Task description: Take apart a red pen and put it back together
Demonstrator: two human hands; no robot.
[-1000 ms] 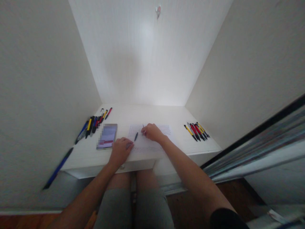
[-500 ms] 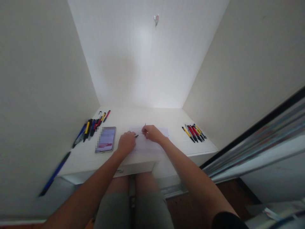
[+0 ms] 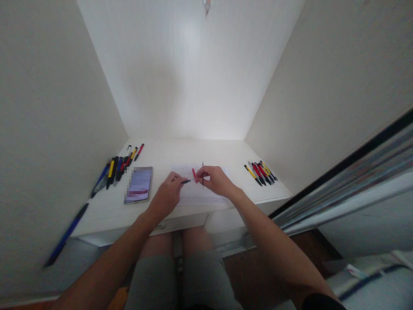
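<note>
My left hand (image 3: 168, 196) pinches a small black pen piece (image 3: 185, 181) just above a sheet of paper (image 3: 196, 193) on the white desk (image 3: 167, 155). My right hand (image 3: 217, 180) is closed on a red pen barrel (image 3: 194, 174) and a thin dark refill (image 3: 202, 168) that stands upright. The two hands sit close together over the paper, with the black piece pointing at the red barrel.
A pile of several pens (image 3: 118, 165) lies at the desk's left, beside a phone (image 3: 138, 184). Another row of several pens (image 3: 260, 171) lies at the right. A blue pen (image 3: 66, 236) rests by the left wall. My knees are under the desk edge.
My left hand left the paper's edge, picked up the black pen piece and raised it. My right hand lifted off the paper, now showing the red barrel and the refill.
</note>
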